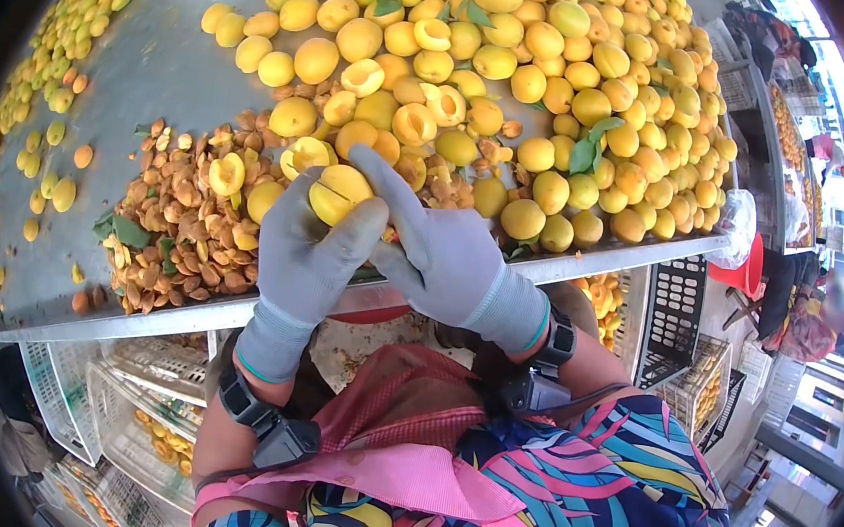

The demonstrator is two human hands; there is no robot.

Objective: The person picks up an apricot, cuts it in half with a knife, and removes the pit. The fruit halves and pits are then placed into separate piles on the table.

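Above the counter (174, 61), the left hand (302, 238) is holding a split yellow apricot (336, 194) in a closed grip; the right hand (443, 250) is resting a finger against it, whether gripping I cannot tell, and brown pits (182, 232) are lying nearby.

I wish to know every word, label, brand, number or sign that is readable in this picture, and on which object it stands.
No text can be read anywhere in this picture.
Left wrist device and right wrist device: any markings are too small to read.
Small red-and-white patch on the clothing: too small to tell whether it bears text.
Cut apricot: no lettering visible.
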